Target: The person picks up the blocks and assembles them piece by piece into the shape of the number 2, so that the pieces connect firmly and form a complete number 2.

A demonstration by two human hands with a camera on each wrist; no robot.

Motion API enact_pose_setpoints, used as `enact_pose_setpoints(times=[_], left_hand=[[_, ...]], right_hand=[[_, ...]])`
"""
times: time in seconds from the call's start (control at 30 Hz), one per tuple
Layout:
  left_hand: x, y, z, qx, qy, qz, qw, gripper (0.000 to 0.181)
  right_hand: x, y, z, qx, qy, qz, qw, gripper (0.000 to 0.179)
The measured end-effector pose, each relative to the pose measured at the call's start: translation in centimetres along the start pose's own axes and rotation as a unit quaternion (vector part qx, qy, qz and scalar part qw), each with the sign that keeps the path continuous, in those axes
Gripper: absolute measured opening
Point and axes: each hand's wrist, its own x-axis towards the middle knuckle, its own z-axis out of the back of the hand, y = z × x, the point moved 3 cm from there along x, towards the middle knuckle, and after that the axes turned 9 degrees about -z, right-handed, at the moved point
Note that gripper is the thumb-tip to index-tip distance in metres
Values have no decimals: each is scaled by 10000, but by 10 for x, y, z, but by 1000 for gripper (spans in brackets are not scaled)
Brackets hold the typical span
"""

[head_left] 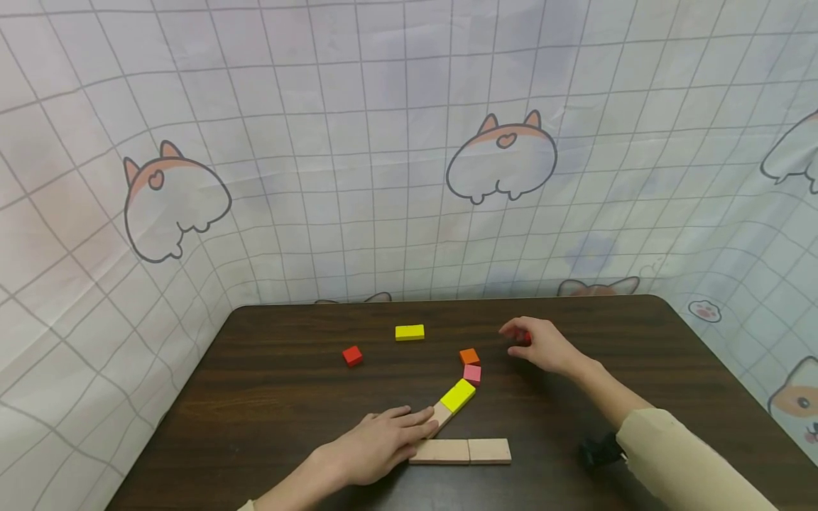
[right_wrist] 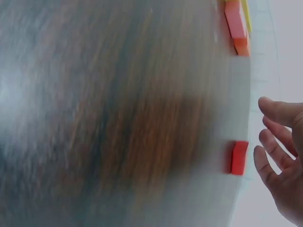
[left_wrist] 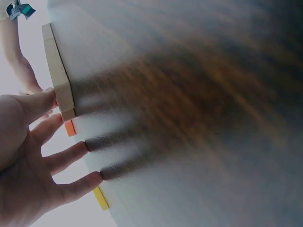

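My left hand [head_left: 378, 446] lies with spread, fairly straight fingers at the left end of the plain wooden blocks [head_left: 441, 451]. In the left wrist view its thumb is against a wooden block [left_wrist: 60, 78], and two other fingertips meet the table. A slanted row runs away from that hand: a wooden block, a yellow block [head_left: 458, 396], a pink block [head_left: 472, 374] and an orange block [head_left: 469, 356]. To the right, my right hand [head_left: 543, 345] is held with loosely bent fingers near a red block [right_wrist: 239, 157]. The right wrist view shows a gap between fingers and block.
Another red block [head_left: 352, 356] lies on the dark wooden table [head_left: 275, 397] at the left. A second yellow block [head_left: 410, 332] is towards the far edge. Behind the table hangs a gridded cloth [head_left: 358, 213]. A black object [head_left: 601, 451] is by the right sleeve.
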Motion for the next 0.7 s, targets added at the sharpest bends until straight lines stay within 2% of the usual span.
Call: enact_pose_setpoints(times=[0.3,0.7], left_hand=[[0,0,0,-3,-9,-11,10000,54],[-1,-2,2,-20,-13,28,10000,53]], right_hand=[[-7,-21,11,-25,-337,-120,9994,34],[-7,-38,19,133,-448,-451,9979,34]])
